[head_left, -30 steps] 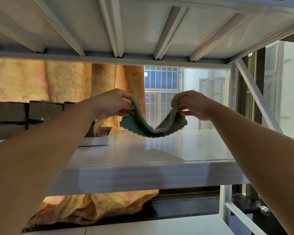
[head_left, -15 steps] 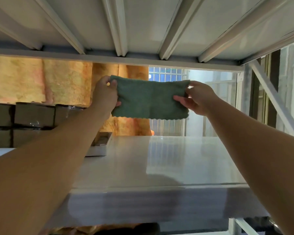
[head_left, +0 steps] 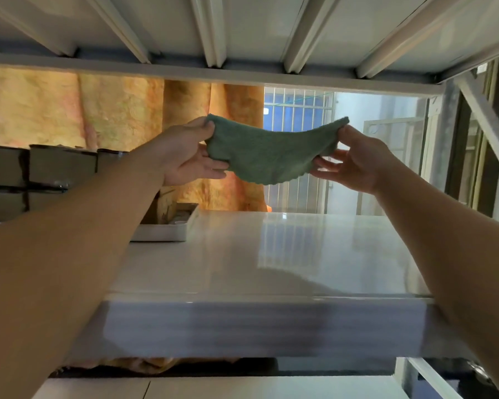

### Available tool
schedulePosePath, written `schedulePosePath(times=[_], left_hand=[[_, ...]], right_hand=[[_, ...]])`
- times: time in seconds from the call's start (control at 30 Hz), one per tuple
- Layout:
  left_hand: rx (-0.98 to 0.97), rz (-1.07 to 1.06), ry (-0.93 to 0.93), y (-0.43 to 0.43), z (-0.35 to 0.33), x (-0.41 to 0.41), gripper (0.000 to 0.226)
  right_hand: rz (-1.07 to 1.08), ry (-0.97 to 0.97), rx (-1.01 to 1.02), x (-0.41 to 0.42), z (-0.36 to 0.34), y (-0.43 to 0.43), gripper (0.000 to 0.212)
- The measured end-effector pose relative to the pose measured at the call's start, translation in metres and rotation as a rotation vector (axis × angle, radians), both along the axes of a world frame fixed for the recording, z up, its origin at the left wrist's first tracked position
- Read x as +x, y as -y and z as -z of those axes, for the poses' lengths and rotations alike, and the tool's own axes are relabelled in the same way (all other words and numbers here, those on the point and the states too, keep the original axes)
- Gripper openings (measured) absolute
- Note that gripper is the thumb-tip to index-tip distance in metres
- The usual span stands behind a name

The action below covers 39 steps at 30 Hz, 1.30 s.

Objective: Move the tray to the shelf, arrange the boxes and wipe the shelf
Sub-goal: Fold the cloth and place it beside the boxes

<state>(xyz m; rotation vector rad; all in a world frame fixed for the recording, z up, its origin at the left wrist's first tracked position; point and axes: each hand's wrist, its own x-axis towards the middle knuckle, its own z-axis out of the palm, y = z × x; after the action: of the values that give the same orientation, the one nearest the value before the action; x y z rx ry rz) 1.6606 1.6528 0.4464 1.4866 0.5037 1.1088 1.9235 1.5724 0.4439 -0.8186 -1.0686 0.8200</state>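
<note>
A green cloth hangs in the air above the glossy white shelf, sagging in the middle. My left hand pinches its left top corner and my right hand pinches its right top corner. A white tray lies on the shelf at the back left, partly hidden behind my left forearm. Dark brown boxes are stacked in two rows at the far left of the shelf.
The ribbed underside of the upper shelf is close overhead. A diagonal brace and upright stand at the right. An orange curtain hangs behind, with a barred window beside it. A lower shelf shows below.
The cloth went from drooping low, to stretched flat higher up, to slack again now. Both hands stay on its corners. The view has shifted a little.
</note>
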Motion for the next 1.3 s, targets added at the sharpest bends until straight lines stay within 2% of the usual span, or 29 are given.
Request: schedulePosePath(times=[0.13,0.37,0.47,0.53,0.83,1.3], left_hand=[[0.164,0.127,-0.041,0.008,-0.001,-0.003,0.02],[0.311,0.208,-0.212,0.02,0.005,0.015,0.018],[0.375,0.185,-0.261,0.026,0.008,0.024,0.016],[0.389,0.152,-0.238,0.027,0.009,0.027,0.017],[0.379,0.131,-0.059,0.033,0.011,0.033,0.018],[0.424,-0.004,-0.093,0.039,0.016,0.038,0.009]], right_hand=[[-0.132,0.041,0.056,-0.006,-0.002,0.0,0.011],[-0.342,0.359,0.045,-0.041,-0.003,-0.001,0.014],[-0.328,0.453,0.07,-0.053,-0.001,-0.004,0.014],[-0.309,0.458,0.079,-0.054,0.0,-0.005,0.018],[-0.277,0.388,0.111,-0.064,0.003,-0.004,0.012],[-0.155,0.374,0.072,-0.075,0.007,-0.003,0.005]])
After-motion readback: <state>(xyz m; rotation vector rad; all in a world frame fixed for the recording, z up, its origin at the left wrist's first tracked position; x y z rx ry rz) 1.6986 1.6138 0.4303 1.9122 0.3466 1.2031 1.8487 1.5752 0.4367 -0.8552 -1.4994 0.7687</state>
